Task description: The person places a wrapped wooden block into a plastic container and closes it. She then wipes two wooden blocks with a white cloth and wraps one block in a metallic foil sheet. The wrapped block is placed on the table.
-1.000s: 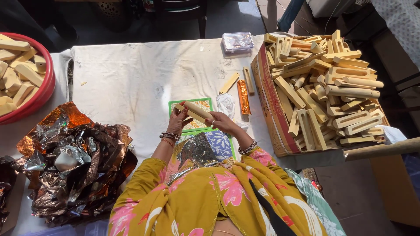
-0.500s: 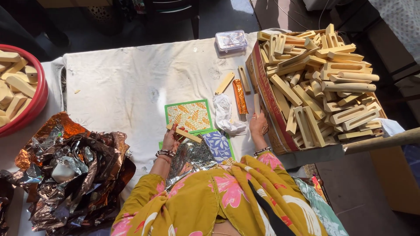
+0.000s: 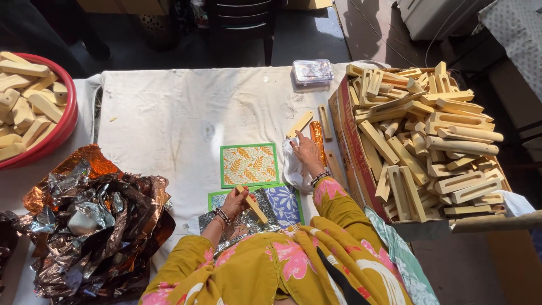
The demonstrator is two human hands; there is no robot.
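Wooden stick clamped in left hand grip, right hand fingers spread on white plastic wrap.

Wooden stick: pale, flat, rectangular bar, gripped at its upper end in the left hand. It tilts diagonally, lower end pointing down-right, over silver foil and a blue floral card.

White cloth: crumpled, soft, lying on the table covering just right of the green leaf-print card. The right hand rests on its upper part, fingers spread.
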